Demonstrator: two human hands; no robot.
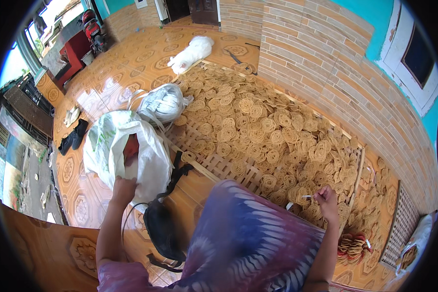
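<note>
My left hand [125, 190] is closed on the near rim of a large white sack [153, 168], which stands with its mouth open and something reddish inside. Over the near edge of a wide spread of tan, lacy, flower-shaped discs [258, 126], my right hand [327, 202] is held up with its fingers pinched together. A small white strip [306, 196] sticks out from those fingers. The discs lie in an overlapping layer on a woven slatted mat [243, 170]. A second white scrap [290, 206] rests on the discs below the strip.
A tied bundle of white strips [164, 104] sits behind the sack. Beside my left forearm lies a black bag [163, 228]. At right are a red-and-tan stack of discs [354, 247] and a lattice panel [401, 226]. A white bag [193, 53] lies farther back, near a brick-patterned wall [321, 53].
</note>
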